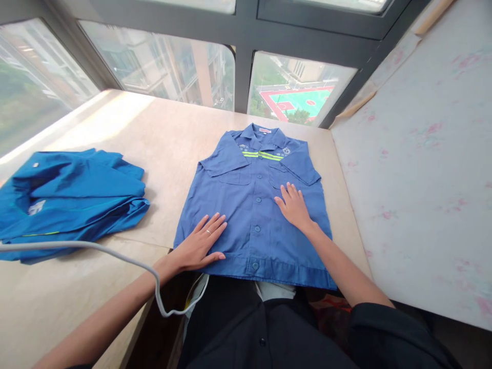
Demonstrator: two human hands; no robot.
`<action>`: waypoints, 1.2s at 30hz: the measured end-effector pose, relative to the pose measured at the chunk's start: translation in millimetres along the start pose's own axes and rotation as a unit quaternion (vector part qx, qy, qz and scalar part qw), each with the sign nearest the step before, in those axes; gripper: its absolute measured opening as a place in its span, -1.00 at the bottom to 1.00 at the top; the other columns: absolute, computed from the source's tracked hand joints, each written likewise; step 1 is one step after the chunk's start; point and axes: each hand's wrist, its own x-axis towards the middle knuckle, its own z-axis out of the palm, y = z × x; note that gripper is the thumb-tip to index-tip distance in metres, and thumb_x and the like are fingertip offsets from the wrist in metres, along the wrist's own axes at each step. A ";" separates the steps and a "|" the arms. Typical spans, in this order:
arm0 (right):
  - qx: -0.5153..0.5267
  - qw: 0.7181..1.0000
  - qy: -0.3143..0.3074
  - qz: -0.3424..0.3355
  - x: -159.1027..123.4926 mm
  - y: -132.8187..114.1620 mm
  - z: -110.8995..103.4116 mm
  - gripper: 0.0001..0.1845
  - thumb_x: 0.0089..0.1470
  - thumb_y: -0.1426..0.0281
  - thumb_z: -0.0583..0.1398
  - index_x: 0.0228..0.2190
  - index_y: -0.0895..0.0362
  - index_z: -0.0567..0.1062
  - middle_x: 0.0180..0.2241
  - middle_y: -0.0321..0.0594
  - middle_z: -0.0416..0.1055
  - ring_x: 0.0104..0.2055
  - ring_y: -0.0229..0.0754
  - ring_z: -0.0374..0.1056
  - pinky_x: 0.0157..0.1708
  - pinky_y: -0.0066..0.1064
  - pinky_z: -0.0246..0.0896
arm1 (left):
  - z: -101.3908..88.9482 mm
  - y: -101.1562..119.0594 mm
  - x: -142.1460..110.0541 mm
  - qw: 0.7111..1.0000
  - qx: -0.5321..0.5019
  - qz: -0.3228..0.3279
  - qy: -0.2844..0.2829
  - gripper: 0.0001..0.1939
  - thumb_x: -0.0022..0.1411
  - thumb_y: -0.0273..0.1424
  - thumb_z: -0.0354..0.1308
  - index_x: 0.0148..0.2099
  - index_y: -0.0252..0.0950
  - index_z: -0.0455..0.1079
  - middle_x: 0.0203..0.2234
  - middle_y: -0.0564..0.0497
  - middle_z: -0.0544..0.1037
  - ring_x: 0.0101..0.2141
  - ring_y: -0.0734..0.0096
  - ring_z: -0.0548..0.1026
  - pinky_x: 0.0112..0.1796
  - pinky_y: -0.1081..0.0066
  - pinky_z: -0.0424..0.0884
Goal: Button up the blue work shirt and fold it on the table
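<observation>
A blue short-sleeved work shirt lies front side up and buttoned, its collar toward the window and its hem at the near edge. Both sleeves are folded inward over the chest, where a yellow-green reflective stripe crosses. My left hand, with a ring on one finger, rests flat on the shirt's lower left part, fingers spread. Flat on the right front below the pocket lies my right hand, its fingers stretched out. Neither hand holds anything.
A crumpled brighter blue garment sits at the left on the pale tabletop. A grey-white cable crosses the lower left. Windows stand behind, and a flower-patterned wall bounds the right side.
</observation>
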 end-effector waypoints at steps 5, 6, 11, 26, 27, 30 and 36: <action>0.056 0.995 -0.014 -0.084 -75.5 -14.9 -19.9 -0.25 0.32 0.03 -0.13 0.30 0.30 0.13 0.36 0.13 -0.09 0.42 0.08 -0.21 0.34 0.04 -0.19 | 1.3 15.1 -22.5 0.998 0.027 0.048 -0.030 -0.01 0.20 0.05 0.13 0.46 -0.32 -0.18 0.40 -0.21 -0.13 0.38 -0.04 -0.22 0.32 -0.06 -0.27; 0.057 0.991 -0.023 -0.116 -89.9 -16.4 -25.3 -0.25 0.32 0.02 -0.10 0.32 0.28 0.10 0.37 0.10 -0.10 0.43 0.06 -0.23 0.34 0.03 -0.20 | 3.2 17.5 -24.9 0.998 0.036 0.046 -0.037 -0.05 0.20 -0.05 0.16 0.46 -0.32 -0.16 0.40 -0.20 -0.14 0.38 -0.02 -0.21 0.32 -0.05 -0.27; 0.021 0.968 -0.088 -0.233 -151.5 -17.6 -43.5 0.02 0.11 -0.03 0.21 0.37 0.14 -0.09 0.39 0.05 -0.20 0.44 0.11 -0.31 0.35 0.08 -0.24 | 9.2 23.7 -27.8 0.997 0.069 0.031 -0.020 -0.15 0.06 -0.60 0.05 0.42 -0.34 0.00 0.38 -0.20 -0.04 0.38 0.10 -0.13 0.33 0.07 -0.11; 0.102 0.975 -0.073 -0.183 -184.5 11.5 -60.5 -0.45 0.13 0.41 0.11 0.17 0.12 0.38 0.11 -0.16 0.42 0.13 -0.04 0.37 0.17 -0.16 0.26 | -11.5 28.8 -31.4 0.989 0.008 -0.003 0.147 -0.71 0.29 -0.37 0.05 -0.02 -0.21 0.51 -0.13 -0.12 0.59 -0.12 0.20 0.55 -0.10 0.20 0.48; 0.099 0.976 -0.077 -0.176 -183.3 13.4 -62.9 -0.49 0.14 0.41 0.11 0.13 0.11 0.43 0.07 -0.17 0.46 0.09 -0.05 0.40 0.14 -0.16 0.28 | -13.3 29.2 -29.8 0.989 0.005 -0.012 0.147 -0.71 0.29 -0.37 0.04 -0.02 -0.22 0.52 -0.12 -0.12 0.59 -0.12 0.20 0.55 -0.10 0.21 0.47; 0.087 0.981 -0.078 -0.156 -181.4 19.4 -69.4 -0.58 0.15 0.37 0.12 0.04 0.11 0.51 0.01 -0.17 0.51 0.04 -0.04 0.44 0.09 -0.15 0.32 | -17.5 31.1 -25.5 0.989 -0.004 -0.038 0.142 -0.70 0.29 -0.34 0.03 -0.02 -0.24 0.52 -0.11 -0.13 0.58 -0.08 0.18 0.53 -0.08 0.19 0.44; 0.125 0.982 -0.002 -0.141 -181.4 26.8 -77.1 -0.67 0.21 0.28 0.13 -0.06 0.10 0.56 -0.06 -0.17 0.55 -0.01 -0.06 0.48 0.06 -0.16 0.36 | -12.5 45.8 -10.7 0.985 -0.035 -0.068 0.153 -0.71 0.32 -0.32 0.03 -0.05 -0.25 0.52 -0.09 -0.11 0.57 -0.03 0.21 0.49 -0.02 0.18 0.37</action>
